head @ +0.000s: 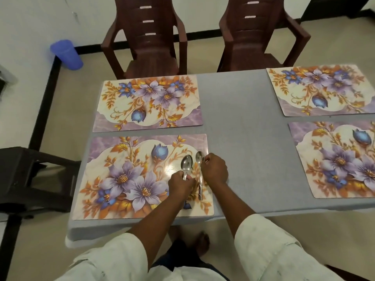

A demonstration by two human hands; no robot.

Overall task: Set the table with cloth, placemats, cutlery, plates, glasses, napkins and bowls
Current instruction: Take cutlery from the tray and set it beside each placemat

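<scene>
Spoons are getting laid out on the near left mat (125,179) right now. Left hand (180,184) is pinching the handle of one spoon (186,164), bowl pointing away, fingers curled shut around it. Right hand (214,169) is closing over the neck of the second spoon (200,173), which is lying flat with its handle running back toward the table edge; can't tell how tight that grip is. Both spoons are sitting side by side near the mat's right edge.

They're looking like thin polished steel, so light, stiff and probably a bit slippery. Grabbing mid-handle seems safest.

Mats are glossy, flat rectangles with purple flowers and orange leaves, catching glare. Three more mats (149,102) are sitting on the grey cloth (239,122), which looks matte and soft. Two brown plastic chairs (146,37) are waiting opposite.
</scene>
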